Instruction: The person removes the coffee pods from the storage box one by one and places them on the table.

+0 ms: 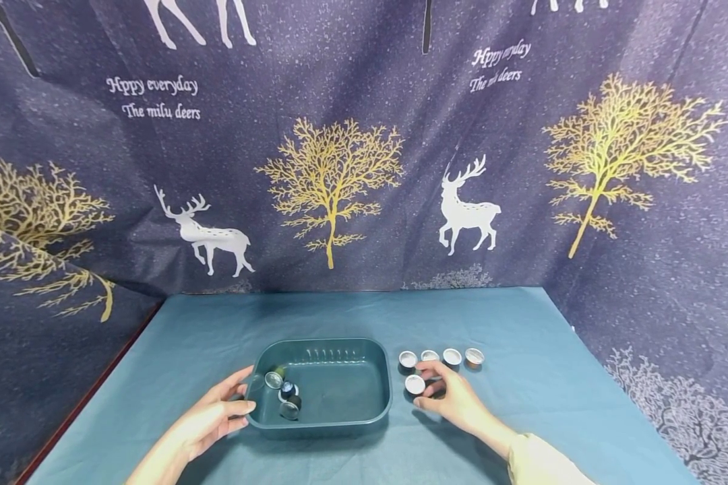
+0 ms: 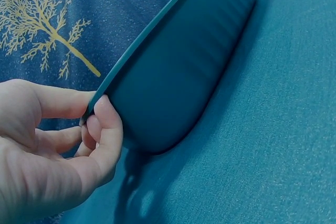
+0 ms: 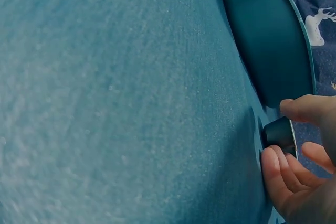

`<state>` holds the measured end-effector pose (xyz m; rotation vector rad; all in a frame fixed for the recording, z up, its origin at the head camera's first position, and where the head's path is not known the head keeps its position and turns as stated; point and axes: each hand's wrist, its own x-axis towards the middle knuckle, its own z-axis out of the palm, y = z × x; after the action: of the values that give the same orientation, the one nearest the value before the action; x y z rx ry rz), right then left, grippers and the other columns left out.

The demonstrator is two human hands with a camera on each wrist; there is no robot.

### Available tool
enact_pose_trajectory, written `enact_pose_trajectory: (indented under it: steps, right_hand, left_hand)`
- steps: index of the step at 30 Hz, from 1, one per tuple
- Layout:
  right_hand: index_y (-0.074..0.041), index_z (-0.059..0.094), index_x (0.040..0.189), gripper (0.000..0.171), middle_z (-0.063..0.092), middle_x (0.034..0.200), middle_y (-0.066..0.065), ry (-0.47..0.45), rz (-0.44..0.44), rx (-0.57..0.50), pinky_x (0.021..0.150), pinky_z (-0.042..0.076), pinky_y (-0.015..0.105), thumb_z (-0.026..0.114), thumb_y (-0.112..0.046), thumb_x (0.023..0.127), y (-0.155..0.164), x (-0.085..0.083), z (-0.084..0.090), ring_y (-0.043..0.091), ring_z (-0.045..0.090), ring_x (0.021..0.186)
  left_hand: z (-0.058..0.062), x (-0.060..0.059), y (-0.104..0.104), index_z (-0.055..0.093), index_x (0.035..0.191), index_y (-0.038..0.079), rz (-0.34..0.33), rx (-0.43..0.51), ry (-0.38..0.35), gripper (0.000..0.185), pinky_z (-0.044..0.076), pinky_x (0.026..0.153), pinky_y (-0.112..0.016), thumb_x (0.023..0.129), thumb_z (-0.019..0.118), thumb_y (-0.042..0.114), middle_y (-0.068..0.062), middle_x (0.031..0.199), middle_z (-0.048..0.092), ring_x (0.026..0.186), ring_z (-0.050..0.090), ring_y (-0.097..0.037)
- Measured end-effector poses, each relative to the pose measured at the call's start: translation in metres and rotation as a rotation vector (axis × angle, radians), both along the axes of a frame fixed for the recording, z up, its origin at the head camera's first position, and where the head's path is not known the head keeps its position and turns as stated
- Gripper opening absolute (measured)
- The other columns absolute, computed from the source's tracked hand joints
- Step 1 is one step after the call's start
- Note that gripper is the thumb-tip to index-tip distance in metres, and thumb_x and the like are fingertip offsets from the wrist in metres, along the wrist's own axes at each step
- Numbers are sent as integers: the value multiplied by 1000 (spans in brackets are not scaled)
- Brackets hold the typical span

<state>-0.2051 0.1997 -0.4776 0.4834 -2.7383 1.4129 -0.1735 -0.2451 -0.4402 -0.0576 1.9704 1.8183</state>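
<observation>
On the tabletop (image 1: 522,404), teal cloth, sits a dark green tray (image 1: 340,360); everything below is placed relative to it.

Left hand (image 1: 209,417) grips the tray's left rim: thumb on top of the lip, fingers (image 2: 105,129) curled under it, per the left wrist view.

Inside the tray, at its left end: three small capsules (image 1: 284,394) bunched together, foil faces up or tilted.

Just right of the tray: right hand (image 1: 451,397) pinches one capsule (image 1: 414,384), foil face up, dark body showing between thumb and fingers (image 3: 281,174) in the right wrist view. It sits on or just above the cloth; can't tell which.

Further back, right of the tray: a row of four capsules (image 1: 441,357), foil up, on the cloth, near the right hand but apart from it.

Behind the tray: blue backdrop (image 1: 364,168) printed with deer and gold trees.
</observation>
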Motion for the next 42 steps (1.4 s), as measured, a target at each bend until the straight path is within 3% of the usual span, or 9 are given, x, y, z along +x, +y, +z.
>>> enact_pose_trajectory:
  steps: [10,23,28,35,42]
  right_hand:
    - [-5,53,133,65,63,113,18,21,54,-87,68,55,22,84,-13,76,5,1,8,4,66,79]
    - [-6,55,131,63,64,113,21,98,29,-30,62,54,22,83,-10,75,5,-5,26,6,65,78]
    - [-14,54,134,64,64,115,18,95,38,1,66,54,22,82,-12,77,0,-8,39,7,66,81]
    - [-16,51,137,65,64,118,17,134,108,12,68,57,24,81,-14,79,-10,-17,55,20,68,86]
    - [-22,51,137,64,67,113,5,147,162,37,71,57,26,81,-20,81,-25,-36,71,12,68,86]
  left_hand:
    - [0,0,0,4,159,4,-3,-5,5,85,49,85,-33,95,59,8,-9,117,30,98,49,-14]
    - [0,0,0,3,159,4,3,-7,-2,86,50,86,-32,95,60,9,-13,124,26,98,51,-15]
    - [0,0,1,4,159,4,10,-12,-9,86,50,86,-33,95,60,9,-15,129,24,102,51,-15]
    - [1,1,0,3,159,4,2,-6,-12,86,49,86,-33,95,60,10,-12,124,26,102,49,-14]
    - [1,1,0,3,159,4,11,-12,-5,86,51,89,-33,95,60,10,-21,142,16,112,51,-14]
